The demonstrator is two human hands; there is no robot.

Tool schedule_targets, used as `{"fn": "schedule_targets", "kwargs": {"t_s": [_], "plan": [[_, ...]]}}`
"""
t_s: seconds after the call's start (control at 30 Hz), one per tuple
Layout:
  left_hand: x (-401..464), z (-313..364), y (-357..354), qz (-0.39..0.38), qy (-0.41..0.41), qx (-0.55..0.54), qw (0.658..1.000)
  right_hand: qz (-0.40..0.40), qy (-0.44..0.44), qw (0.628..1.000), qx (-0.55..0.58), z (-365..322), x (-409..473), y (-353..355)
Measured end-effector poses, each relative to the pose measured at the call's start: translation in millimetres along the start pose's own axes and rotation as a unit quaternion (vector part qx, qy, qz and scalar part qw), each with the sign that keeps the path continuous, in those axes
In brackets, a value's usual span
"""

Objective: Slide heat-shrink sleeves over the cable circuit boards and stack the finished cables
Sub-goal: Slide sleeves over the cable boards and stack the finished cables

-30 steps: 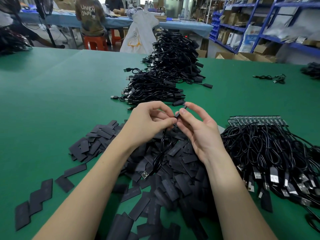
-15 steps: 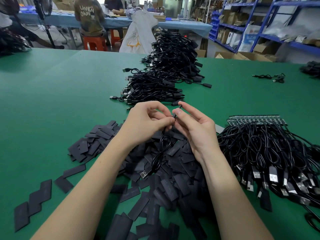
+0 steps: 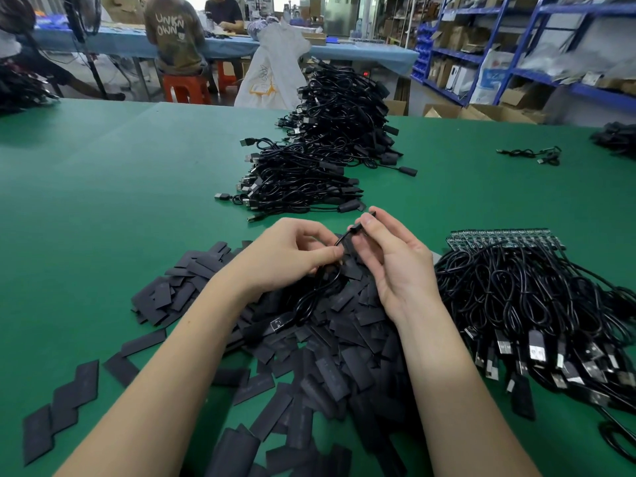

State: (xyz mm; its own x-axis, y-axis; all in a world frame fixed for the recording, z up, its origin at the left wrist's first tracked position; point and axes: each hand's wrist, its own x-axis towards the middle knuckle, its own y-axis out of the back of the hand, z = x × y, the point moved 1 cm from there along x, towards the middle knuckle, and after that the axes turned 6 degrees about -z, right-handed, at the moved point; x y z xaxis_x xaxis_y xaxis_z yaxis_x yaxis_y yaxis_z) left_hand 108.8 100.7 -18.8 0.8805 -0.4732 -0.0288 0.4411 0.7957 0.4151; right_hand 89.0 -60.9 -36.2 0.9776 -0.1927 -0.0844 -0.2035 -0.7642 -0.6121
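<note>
Fingers (image 3: 370, 224) of the right hand (image 3: 401, 266) pinch a sleeved cable end (image 3: 359, 227) at mid-frame, while the left hand (image 3: 289, 258) pinches the thin black cable (image 3: 318, 294) just below it. That cable loops down to a USB plug (image 3: 280, 321) lying on the loose heat-shrink sleeves (image 3: 330, 342) heaped beneath both hands. Unfinished cables (image 3: 537, 304) spread at right on the green table (image 3: 103, 201); the finished stack (image 3: 330, 139) rises above centre.
</note>
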Motion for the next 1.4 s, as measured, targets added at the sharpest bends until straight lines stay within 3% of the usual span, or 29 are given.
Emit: {"fn": "schedule_targets", "kwargs": {"t_s": [0.3,0.43,0.63,0.8,0.87,0.93,1.03,1.2,1.3,1.4], "plan": [[-1,7,2,0.059,-0.013,0.003,0.998,-0.022,-0.007,0.999,-0.044,-6,-1,3],[7,15,16,0.134,-0.033,0.108,0.984,-0.019,-0.018,0.998,-0.057,-10,-2,4],[64,34,41,0.221,-0.106,0.301,0.921,-0.008,-0.034,0.995,-0.094,-11,-3,5],[107,1,42,0.166,-0.083,0.405,0.895,-0.017,-0.037,0.993,-0.111,-10,-3,5],[110,-20,39,0.138,-0.052,0.475,0.867,-0.021,-0.040,0.992,-0.116,-10,-2,5],[107,-35,40,0.149,-0.056,0.524,0.837,-0.026,-0.041,0.991,-0.123,-9,-1,5],[100,-44,43,0.188,-0.081,0.533,0.821,-0.030,-0.042,0.990,-0.132,-9,0,6],[95,-36,39,0.192,-0.084,0.487,0.848,-0.020,-0.027,0.988,-0.151,-10,3,6],[101,-9,24,0.165,-0.095,0.376,0.907,0.016,0.017,0.977,-0.213,-11,7,13],[116,33,-6,0.062,-0.069,0.269,0.959,0.033,0.053,0.929,-0.366,-4,11,20]]}}
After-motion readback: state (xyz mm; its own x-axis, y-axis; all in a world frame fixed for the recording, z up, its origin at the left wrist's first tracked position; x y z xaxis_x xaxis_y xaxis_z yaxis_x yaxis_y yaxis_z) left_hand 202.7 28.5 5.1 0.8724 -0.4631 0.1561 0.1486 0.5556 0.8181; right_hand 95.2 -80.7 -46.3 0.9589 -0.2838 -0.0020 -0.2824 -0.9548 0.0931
